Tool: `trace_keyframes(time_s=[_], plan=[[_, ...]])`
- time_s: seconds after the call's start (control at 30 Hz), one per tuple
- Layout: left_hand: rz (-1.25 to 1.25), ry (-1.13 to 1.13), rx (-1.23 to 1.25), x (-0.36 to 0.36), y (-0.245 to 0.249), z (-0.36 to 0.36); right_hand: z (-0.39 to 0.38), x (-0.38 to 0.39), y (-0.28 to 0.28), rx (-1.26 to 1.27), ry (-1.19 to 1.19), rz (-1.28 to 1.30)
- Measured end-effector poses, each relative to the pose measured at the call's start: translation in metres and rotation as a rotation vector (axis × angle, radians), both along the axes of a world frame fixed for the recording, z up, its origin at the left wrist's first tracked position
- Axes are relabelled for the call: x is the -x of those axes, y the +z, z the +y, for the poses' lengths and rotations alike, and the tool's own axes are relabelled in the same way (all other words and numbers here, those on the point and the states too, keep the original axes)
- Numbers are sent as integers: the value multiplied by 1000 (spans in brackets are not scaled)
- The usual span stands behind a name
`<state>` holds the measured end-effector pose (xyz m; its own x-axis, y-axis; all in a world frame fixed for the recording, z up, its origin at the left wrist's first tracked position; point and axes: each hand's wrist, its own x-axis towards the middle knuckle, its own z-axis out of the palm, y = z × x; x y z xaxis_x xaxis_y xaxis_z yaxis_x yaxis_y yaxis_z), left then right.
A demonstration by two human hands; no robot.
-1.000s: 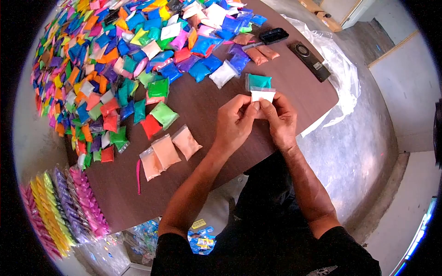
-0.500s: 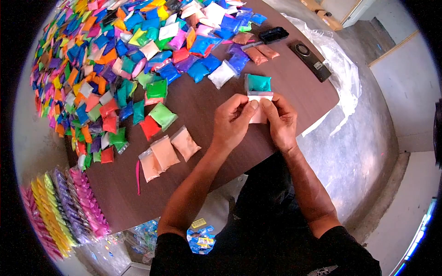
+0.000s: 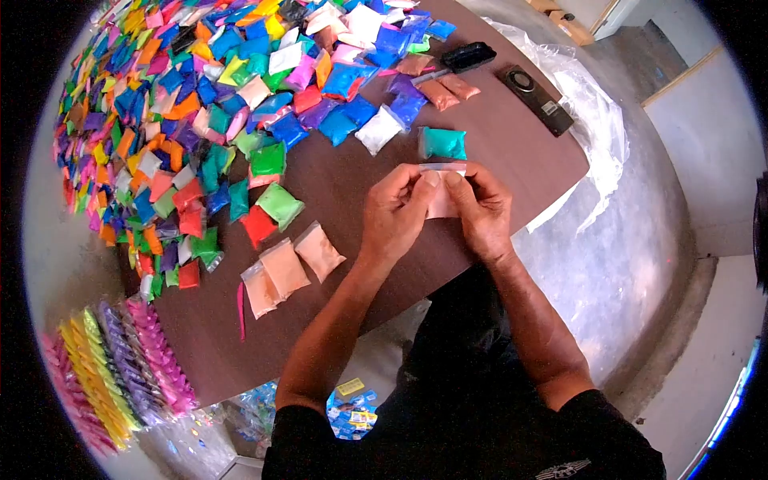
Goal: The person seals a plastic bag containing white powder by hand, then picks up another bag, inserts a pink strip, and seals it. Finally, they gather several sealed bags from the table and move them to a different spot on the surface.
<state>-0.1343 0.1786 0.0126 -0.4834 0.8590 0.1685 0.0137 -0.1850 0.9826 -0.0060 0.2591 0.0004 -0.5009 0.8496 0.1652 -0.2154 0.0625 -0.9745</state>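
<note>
Held item: one pale pink zip-lock sachet [image 3: 442, 203], above the near part of the brown desk [image 3: 360, 232], zip edge away from the wearer. Left hand [image 3: 394, 214]: grip closed on the sachet's left side, thumb on top. Right hand [image 3: 485, 212]: grip closed on its right side, thumb likewise on top, the two thumbs close together.

Just beyond the zip edge: one teal sachet [image 3: 445, 144], lying flat.

Left of the hands: three peach sachets, comprising a left one [image 3: 258, 291] and a middle one [image 3: 285, 270], overlapping, and a right one [image 3: 320, 253] beside them; one narrow magenta strip [image 3: 242, 312], next to the left one.

Far left of desk: one large heap of multicoloured sachets [image 3: 184, 104], with a white sachet [image 3: 378, 131], a light green sachet [image 3: 281, 206] and a red sachet [image 3: 258, 227] along its edge.

Far right of desk: two reddish-brown sachets [image 3: 439, 95]; one black tray [image 3: 468, 56]; one dark box [image 3: 534, 100] marked with a ring; clear plastic sheeting [image 3: 602, 144] past the edge.

Lower left: rows of coloured plastic packets [image 3: 120, 376], beside the desk.
</note>
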Motion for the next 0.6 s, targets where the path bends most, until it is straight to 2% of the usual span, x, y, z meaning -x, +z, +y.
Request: trace_keyframes(time_s=[0.07,0.13,0.3,0.4,0.43,0.6], plan=[[-54,-1,34,-6,3,2,-1,1,-4,-4,-23,27],[148,-36,134,-1,1,-1,0,2,-8,35,-64,105],[294,29,74,-3,0,0,3,3,-11,52,-60,100],[360,72,131,-6,-1,-1,4,2,-8,42,-62,73],[360,135,38,-8,-1,1,3,1,-3,40,-60,29],[322,106,79,-10,10,-5,3,-1,2,-15,-66,-32]])
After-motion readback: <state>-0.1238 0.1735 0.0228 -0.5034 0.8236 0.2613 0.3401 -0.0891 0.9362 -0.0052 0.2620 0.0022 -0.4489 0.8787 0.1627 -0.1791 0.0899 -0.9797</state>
